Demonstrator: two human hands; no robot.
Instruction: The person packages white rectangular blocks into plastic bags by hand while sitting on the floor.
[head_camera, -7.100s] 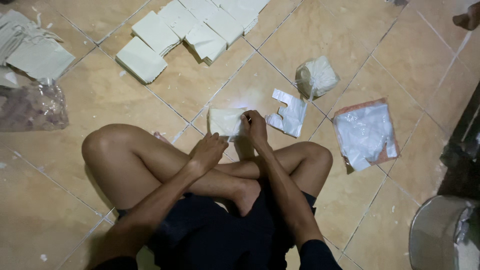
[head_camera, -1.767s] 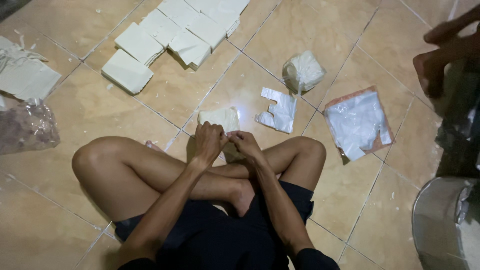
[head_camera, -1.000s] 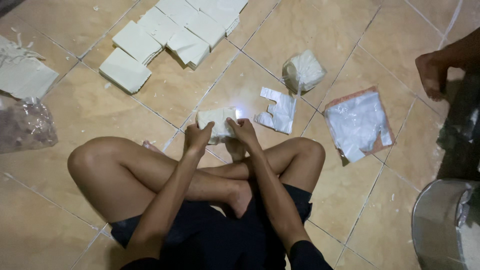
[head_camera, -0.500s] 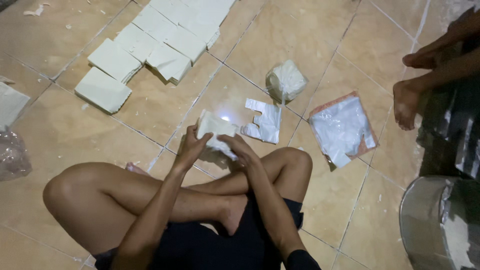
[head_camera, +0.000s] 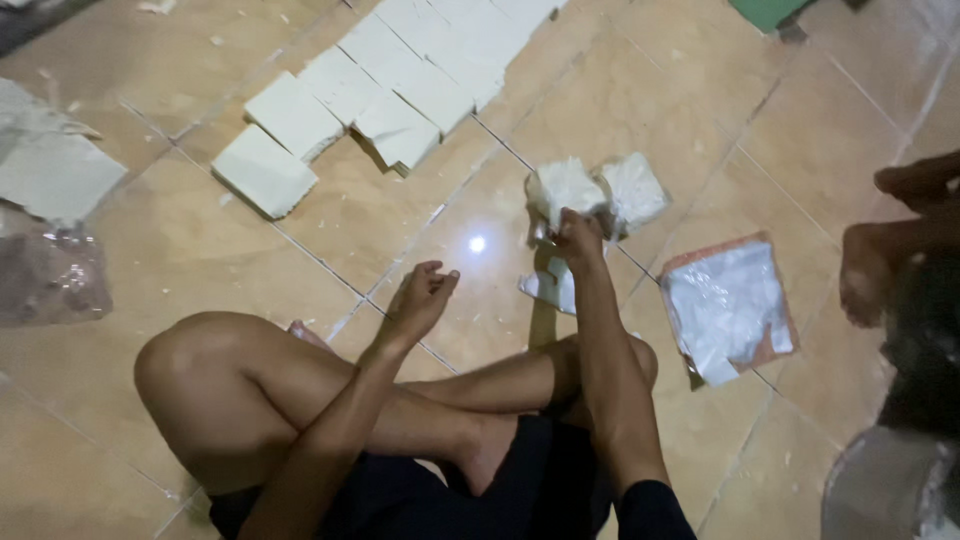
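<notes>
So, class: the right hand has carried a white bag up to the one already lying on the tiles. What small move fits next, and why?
Probably let go: the right hand holds the white bag low beside the lying bag, and the left hand hovers empty.

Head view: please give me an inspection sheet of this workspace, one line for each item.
Surface: tan tiled floor, dusty, with a bright light spot.
Job's things: white wrapped packet held up by the right hand, close beside a second wrapped packet; crumpled white plastic lies under the hand.
Clutter: row of white blocks; flat bag of clear plastic sheets; torn grey sheets; clear bag.
Grips: right hand closed on the packet; left hand open, holding nothing.
Cables: nothing seen.
Surroundings: another person's foot at right; metal pot in the lower right corner.
</notes>
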